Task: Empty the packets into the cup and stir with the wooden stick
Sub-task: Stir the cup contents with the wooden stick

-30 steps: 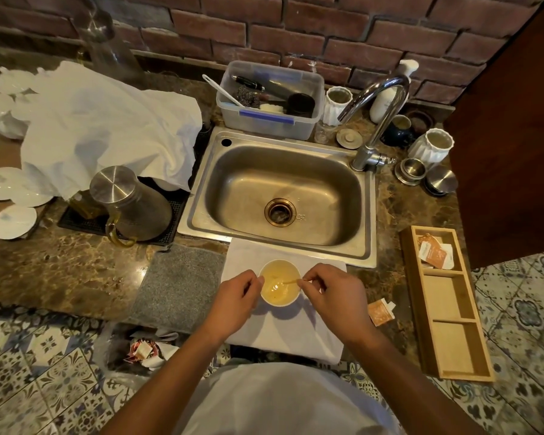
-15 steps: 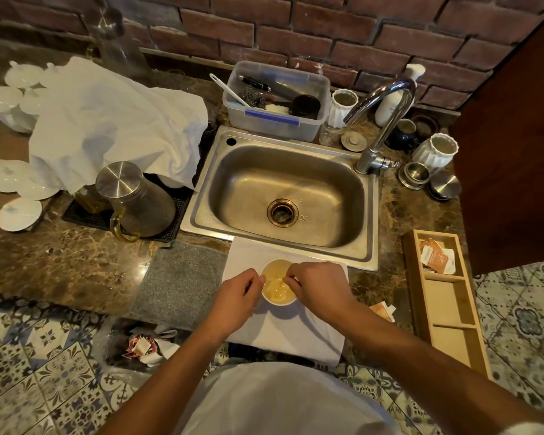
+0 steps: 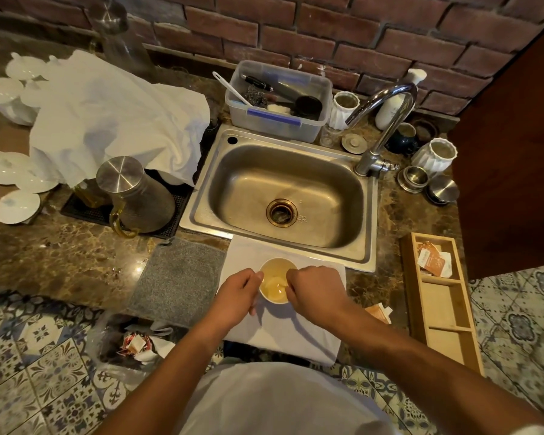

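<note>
cup point(image 3: 276, 280) of pale yellow liquid sits on a white cloth point(image 3: 283, 328) at the near edge of the desk point(image 3: 76, 259), just in front of the sink point(image 3: 285, 196). left hand point(image 3: 236, 296) curls round the cup's left side, thumb up at the rim. right hand point(image 3: 317, 288) hovers over the right rim with fingers bunched in a pinch; the wooden stick point(image 3: 284, 285) shows only as a thin pale sliver below the fingertips, dipping into the liquid. a torn orange packet point(image 3: 378, 312) lies on the stone just right of the cloth, its printing too small to read. a grey mat point(image 3: 176, 281) lies touching the cloth's left edge, with bare marble beyond it to the left. below the desk edge, crumpled wrappers point(image 3: 135, 345) lie in a clear bag over the tiled floor. on the right a wooden tray point(image 3: 442, 312) reaches the desk's front edge; its far compartment holds more orange packets point(image 3: 431, 259), lettering illegible, and the two nearer compartments are bare wood. farther back left, a steel-lidded pitcher point(image 3: 135, 196) stands on a black mat beside a heaped white towel point(image 3: 113, 120) and white plates point(image 3: 16, 205). behind the sink stand a clear plastic tub point(image 3: 277, 117) of utensils, a curved tap point(image 3: 387, 127), white ribbed jars and a brick wall.
</note>
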Available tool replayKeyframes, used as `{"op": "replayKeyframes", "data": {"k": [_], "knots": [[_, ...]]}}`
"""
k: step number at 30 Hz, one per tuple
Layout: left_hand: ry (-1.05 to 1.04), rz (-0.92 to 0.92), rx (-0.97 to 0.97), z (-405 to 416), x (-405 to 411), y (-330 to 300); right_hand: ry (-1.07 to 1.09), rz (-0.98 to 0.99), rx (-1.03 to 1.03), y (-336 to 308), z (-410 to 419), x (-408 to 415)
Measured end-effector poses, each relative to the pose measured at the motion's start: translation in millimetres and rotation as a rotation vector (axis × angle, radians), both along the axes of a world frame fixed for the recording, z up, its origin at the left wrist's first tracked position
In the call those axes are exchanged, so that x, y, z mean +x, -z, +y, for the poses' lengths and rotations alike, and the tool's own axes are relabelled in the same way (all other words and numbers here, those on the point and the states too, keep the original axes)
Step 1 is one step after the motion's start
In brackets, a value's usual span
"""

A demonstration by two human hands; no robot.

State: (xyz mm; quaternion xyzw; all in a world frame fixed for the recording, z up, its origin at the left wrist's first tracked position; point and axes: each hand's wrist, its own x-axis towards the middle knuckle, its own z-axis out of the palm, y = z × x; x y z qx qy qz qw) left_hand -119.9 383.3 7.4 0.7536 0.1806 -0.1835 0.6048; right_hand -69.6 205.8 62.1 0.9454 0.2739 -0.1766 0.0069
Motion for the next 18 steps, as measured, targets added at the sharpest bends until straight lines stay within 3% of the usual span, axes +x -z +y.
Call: {"op": "replayKeyframes", "data": {"k": [18], "knots": [[-0.018, -0.025, -0.050, -1, -2, -2, 0.042, -0.050, 0.024, -6, 3, 17]]}}
